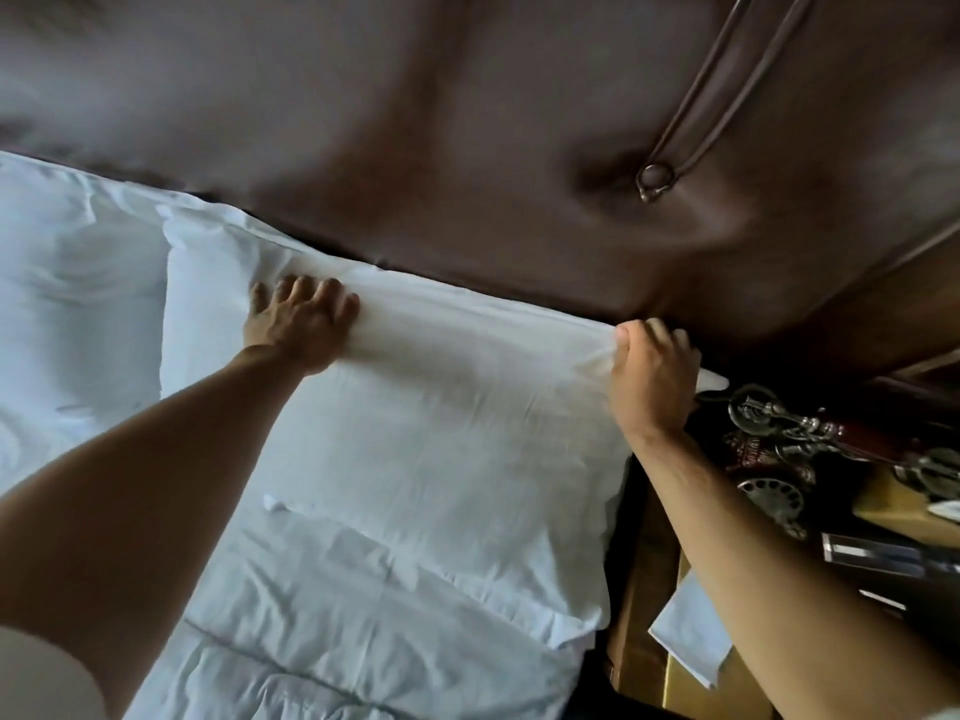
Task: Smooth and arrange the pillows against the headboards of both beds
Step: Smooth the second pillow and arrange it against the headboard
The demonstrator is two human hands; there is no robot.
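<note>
The left hand (298,324) pressed flat, fingers released, on the pillow (415,439); the right hand (652,379) pinched its corner beside the headboard (467,148).

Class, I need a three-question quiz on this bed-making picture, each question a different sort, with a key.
1. True or false: the left hand lies flat on the pillow.
2. The right hand grips the pillow's: A) near edge B) far right corner C) middle
3. Fill in: the pillow's far edge lies along the brown ____.

Key: 1 true; 2 B; 3 headboard
</note>
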